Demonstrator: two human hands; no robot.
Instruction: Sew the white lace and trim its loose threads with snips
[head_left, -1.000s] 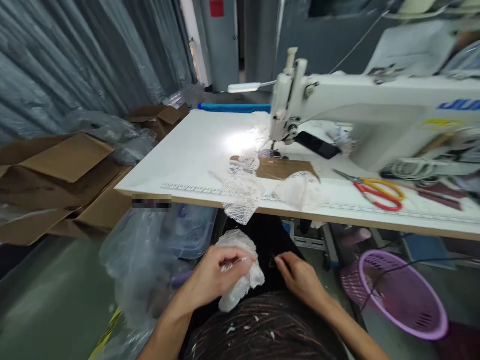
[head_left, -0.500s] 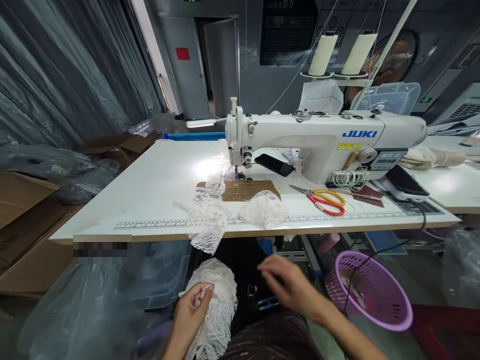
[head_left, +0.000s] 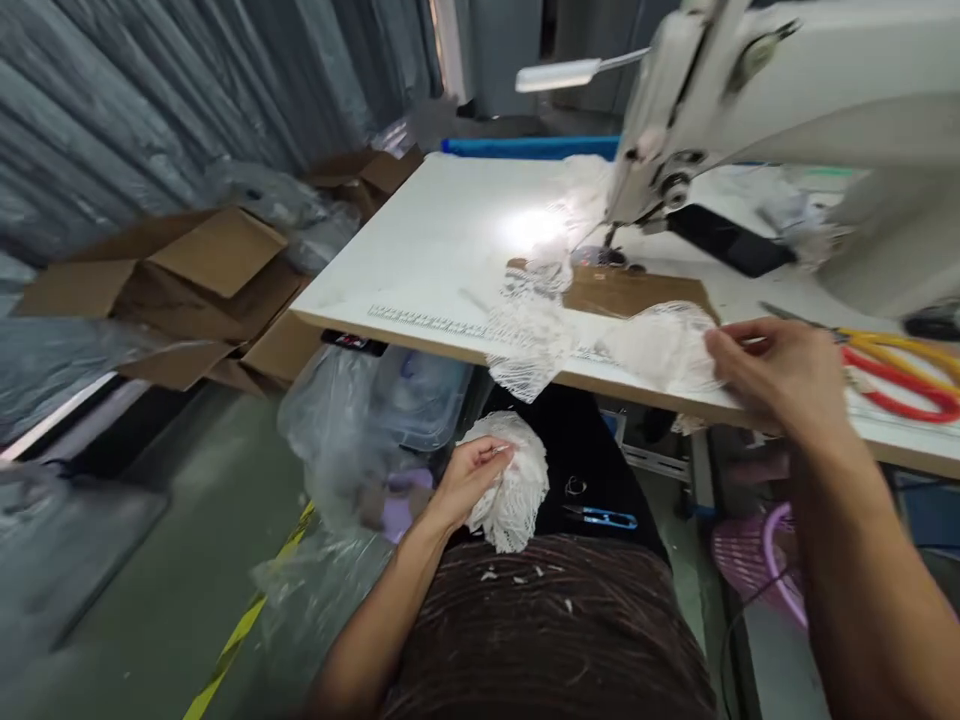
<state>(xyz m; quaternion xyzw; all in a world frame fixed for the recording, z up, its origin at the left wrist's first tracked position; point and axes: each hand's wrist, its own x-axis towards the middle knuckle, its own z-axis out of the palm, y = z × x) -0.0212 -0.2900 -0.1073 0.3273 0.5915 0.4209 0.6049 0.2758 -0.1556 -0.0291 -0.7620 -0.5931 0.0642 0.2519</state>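
Observation:
In my lap, my left hand [head_left: 474, 482] pinches a gathered bundle of white lace [head_left: 514, 500] between thumb and fingers. My right hand [head_left: 784, 375] reaches over the table's front edge, its fingertips closed at the right end of a white lace piece [head_left: 664, 345] lying on the tabletop. Left of that, another white lace piece [head_left: 529, 340] runs from near the needle and hangs over the edge. The sewing machine [head_left: 667, 150] stands behind both pieces. Blue thread snips [head_left: 604, 517] rest on my lap, right of the bundle.
Red and yellow-handled scissors [head_left: 900, 375] and a black phone [head_left: 727, 240] lie on the white table [head_left: 435, 240]. Open cardboard boxes [head_left: 202, 280] and clear plastic bags [head_left: 330, 450] stand at the left. A purple basket [head_left: 750, 555] sits on the floor at the right.
My right hand has risen from above my lap to the lace piece on the table. The view has turned left and downward. My left hand still holds the lace bundle.

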